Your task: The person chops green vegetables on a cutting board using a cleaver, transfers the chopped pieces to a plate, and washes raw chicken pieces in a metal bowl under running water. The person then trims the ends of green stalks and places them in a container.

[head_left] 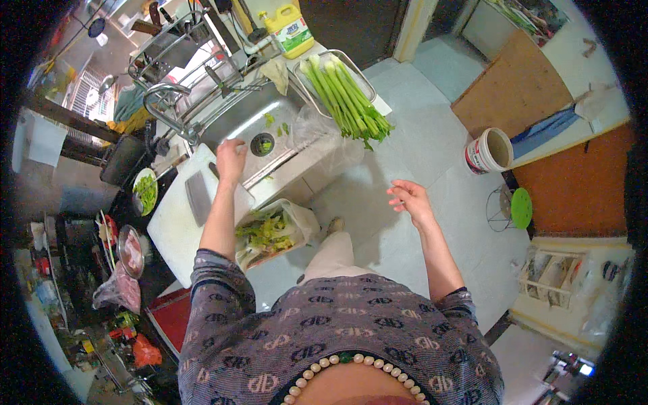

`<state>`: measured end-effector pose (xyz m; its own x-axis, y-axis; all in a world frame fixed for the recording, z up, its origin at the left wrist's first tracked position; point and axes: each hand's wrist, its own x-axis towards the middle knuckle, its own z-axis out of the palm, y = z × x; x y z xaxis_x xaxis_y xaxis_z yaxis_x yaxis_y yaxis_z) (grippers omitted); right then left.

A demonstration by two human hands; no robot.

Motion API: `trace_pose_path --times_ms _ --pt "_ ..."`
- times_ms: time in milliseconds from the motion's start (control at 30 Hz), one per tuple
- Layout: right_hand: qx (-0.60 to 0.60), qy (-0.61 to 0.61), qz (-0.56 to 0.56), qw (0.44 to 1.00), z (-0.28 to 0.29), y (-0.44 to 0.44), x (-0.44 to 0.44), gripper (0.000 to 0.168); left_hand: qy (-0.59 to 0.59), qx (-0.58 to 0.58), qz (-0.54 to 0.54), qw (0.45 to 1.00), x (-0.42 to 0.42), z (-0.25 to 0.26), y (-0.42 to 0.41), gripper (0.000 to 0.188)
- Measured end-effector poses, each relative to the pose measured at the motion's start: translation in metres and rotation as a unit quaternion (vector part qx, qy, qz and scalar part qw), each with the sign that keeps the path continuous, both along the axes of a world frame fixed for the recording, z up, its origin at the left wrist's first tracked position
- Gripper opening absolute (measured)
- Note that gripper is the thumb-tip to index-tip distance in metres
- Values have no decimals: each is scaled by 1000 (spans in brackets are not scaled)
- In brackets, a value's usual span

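Note:
My left hand (232,158) hovers over the near left corner of the steel sink (263,115), beside the drain. Its fingers curl downward, and whether anything lies within them is hidden. Below its wrist a cleaver (198,195) rests on the white cutting board (174,228). Over the floor on the right, my right hand (411,200) holds nothing, its fingers loosely bent and apart. Green leaf scraps (268,120) lie in the sink and in the drain strainer (262,145). Beyond the sink, a bunch of celery (347,96) lies on a metal tray (372,83), leaves overhanging the edge.
A lined bin (298,223) of leaf trimmings stands below the counter. The faucet (167,96) arches over the sink's left side. Left are a bowl of chopped greens (146,192) and a bowl of meat (132,250). A white bucket (488,152) and green-topped stool (521,208) stand right.

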<state>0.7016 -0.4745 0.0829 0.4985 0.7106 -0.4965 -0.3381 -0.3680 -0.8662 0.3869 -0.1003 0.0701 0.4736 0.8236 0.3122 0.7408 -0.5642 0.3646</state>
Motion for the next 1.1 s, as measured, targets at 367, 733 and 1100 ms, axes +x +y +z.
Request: trace_pose_path --times_ms 367,733,1100 --pt "10 -29 124 992 21 126 56 34 -156 -137 11 978 149 -55 13 18" --pt "43 -20 182 982 22 227 98 35 -189 -156 276 929 99 -70 16 17" --pt "108 -3 316 943 32 318 119 30 122 -95 590 792 -109 -51 -77 25"
